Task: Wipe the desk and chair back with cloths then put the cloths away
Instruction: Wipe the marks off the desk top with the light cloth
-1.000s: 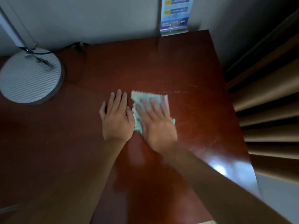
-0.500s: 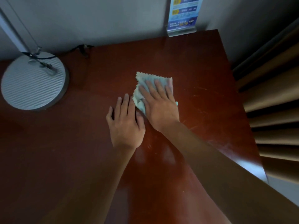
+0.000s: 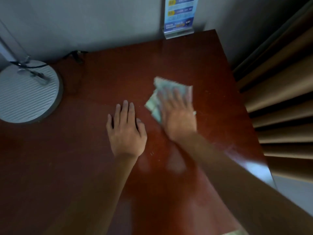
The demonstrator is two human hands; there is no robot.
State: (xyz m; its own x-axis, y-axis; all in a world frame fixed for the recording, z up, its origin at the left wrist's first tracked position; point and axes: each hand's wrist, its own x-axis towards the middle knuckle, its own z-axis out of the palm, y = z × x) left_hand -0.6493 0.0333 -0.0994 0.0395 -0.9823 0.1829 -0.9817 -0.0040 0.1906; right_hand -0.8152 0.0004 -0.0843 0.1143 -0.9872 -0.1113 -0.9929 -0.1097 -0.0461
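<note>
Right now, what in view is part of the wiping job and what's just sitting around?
Part of the job:
- desk, being wiped
- cloth, light green, flat on the desk
- right hand, pressing flat on the cloth
- left hand, resting flat on the desk beside it

Just there:
- lamp base, round, far left
- lamp cable
- sign stand against the wall
- curtain, right

Right hand (image 3: 177, 114) blurred — hides most of the cloth (image 3: 156, 100).

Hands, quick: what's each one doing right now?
Left hand: open, flat on the desk, holding nothing.
Right hand: open, straight fingers pressing the cloth on the desk.
</note>
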